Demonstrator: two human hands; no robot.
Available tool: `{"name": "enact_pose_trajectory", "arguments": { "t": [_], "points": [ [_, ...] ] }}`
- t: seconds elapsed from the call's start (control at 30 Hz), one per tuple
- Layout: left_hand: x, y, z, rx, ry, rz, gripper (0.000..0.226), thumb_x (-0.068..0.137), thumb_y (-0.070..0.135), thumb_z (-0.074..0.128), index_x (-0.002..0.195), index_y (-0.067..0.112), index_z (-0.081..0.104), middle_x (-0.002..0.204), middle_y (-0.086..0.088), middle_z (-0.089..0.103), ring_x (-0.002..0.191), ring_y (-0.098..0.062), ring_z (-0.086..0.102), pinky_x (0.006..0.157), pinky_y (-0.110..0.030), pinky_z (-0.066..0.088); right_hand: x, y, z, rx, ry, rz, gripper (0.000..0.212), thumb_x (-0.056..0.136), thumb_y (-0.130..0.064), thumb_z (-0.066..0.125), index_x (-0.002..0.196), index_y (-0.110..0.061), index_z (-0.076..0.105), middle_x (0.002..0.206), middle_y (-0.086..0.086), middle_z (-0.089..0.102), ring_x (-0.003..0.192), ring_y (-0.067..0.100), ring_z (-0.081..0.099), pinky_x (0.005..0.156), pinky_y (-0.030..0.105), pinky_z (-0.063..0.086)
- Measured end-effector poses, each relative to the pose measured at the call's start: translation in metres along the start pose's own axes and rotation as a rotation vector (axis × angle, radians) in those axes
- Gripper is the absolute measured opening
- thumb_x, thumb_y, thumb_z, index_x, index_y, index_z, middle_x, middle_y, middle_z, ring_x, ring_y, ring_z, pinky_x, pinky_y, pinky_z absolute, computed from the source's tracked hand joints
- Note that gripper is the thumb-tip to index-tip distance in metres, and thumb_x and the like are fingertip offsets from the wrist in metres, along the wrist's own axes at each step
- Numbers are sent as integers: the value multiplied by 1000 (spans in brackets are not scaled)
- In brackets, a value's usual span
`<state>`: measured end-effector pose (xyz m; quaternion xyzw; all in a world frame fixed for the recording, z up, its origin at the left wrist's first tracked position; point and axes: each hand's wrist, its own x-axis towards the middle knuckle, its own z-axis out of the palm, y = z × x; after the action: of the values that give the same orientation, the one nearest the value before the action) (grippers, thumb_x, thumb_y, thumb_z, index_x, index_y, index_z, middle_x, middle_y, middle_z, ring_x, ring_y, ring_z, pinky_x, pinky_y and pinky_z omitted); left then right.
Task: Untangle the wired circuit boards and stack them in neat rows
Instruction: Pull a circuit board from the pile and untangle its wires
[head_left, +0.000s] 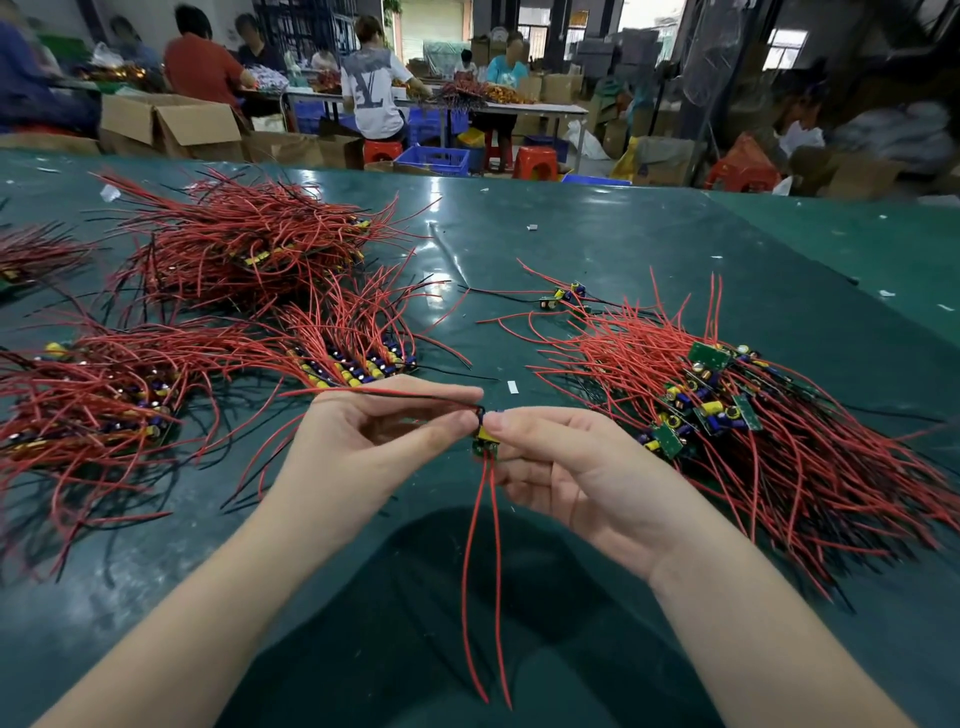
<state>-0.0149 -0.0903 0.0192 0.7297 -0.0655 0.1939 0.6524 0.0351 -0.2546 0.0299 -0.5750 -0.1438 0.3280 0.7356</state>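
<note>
Both hands are up over the green table (571, 249), close to the person's body, and they meet in the middle. Between them is one small board (484, 441). It is green with a yellow part on top.

The right hand (561, 467) pinches the board with its thumb and first finger, so the board sits just at the tips of that hand, on its left side. The other fingers of this hand are curled under.

The left hand (374, 436) holds the board's thin red and black wires (384, 393). These wires run from the top of the board, over the left fingers, and away to the left. The left finger and thumb are closed on the wires right next to the board, almost touching the right hand.

Two long red wires (480, 571) hang down from the bottom of the board, toward the person.

To the right of the board lies a messy heap (727, 415) of boards and red wires. It is near the right hand but not touching it.

To the left of the board, just behind the left hand, boards lie side by side in a row (358, 364), with their wires fanned up and away. More piles (234, 244) lie farther left and behind that.

Behind the board, well apart, two loose boards (563, 296) lie on the table by themselves.

Far behind the table, people (371, 78) sit and stand at other tables with boxes (171, 122).
</note>
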Motion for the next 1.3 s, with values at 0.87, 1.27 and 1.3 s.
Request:
{"name": "enact_pose_trajectory", "arguments": {
  "t": [0.87, 1.27, 1.3],
  "points": [
    [1, -7, -6, -341, -39, -362, 29, 70, 12, 64, 98, 7, 72, 95, -15, 75, 81, -16, 72, 66, -20, 56, 5, 19, 7, -485, 30, -264, 4, 83, -6, 73, 79, -5, 71, 67, 6, 66, 59, 12, 58, 64, 27, 51],
    [3, -6, -3, -306, 52, -339, 19, 80, 15, 59, 85, 12, 77, 81, -11, 73, 77, -15, 70, 69, -19, 55, 6, 17, 6, -321, 46, -109, 6, 83, -10, 72, 78, -13, 73, 68, 3, 68, 58, 11, 60, 62, 20, 54],
    [2, -7, -3, -291, 55, -340, 19, 82, 13, 59, 84, 12, 78, 80, -10, 73, 77, -15, 70, 70, -19, 55, 6, 17, 6, -332, 45, -109, 6, 83, -10, 72, 78, -13, 73, 70, 5, 68, 59, 12, 60, 63, 21, 54]
  ]
}}
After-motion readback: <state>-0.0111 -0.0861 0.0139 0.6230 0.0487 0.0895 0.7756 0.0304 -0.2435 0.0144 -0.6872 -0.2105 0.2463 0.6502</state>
